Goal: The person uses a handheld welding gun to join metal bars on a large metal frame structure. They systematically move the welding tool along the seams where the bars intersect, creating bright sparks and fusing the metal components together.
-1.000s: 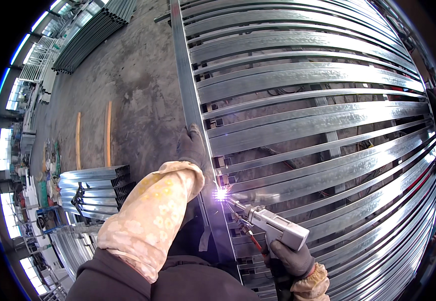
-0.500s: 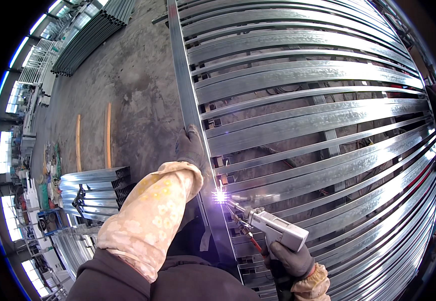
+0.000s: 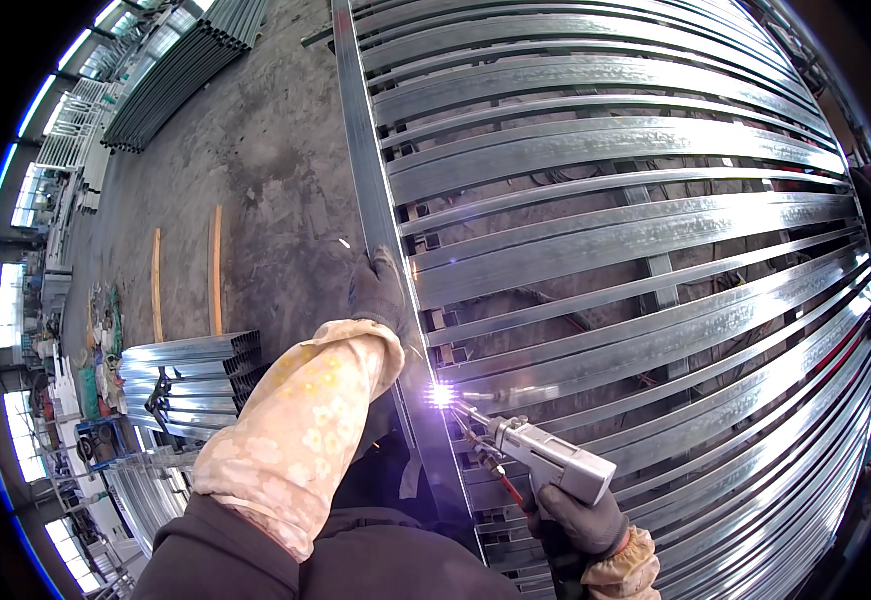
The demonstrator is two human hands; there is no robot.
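Note:
My right hand, in a dark glove, grips a silver-grey welding gun by its handle. The gun's nozzle points up and left at a bright violet-white weld spark. That glare sits on the long galvanized steel rail, where the slats meet it, and hides the joint. A thin wire feed tube with a red section runs below the nozzle. Farther up the rail, my gloved left hand is closed over its edge, its fingers partly hidden. A patterned cloth sleeve covers that forearm.
Parallel galvanized slats fill the right side, with gaps and a cross support beneath. Left on the concrete floor lie two wooden strips, a bundle of steel tubes and a taller tube stack. Another spark glows far right.
The spark has grown brighter and wider, and a small bright fleck shows over the floor beside my left hand. Both hands and the gun have hardly moved.

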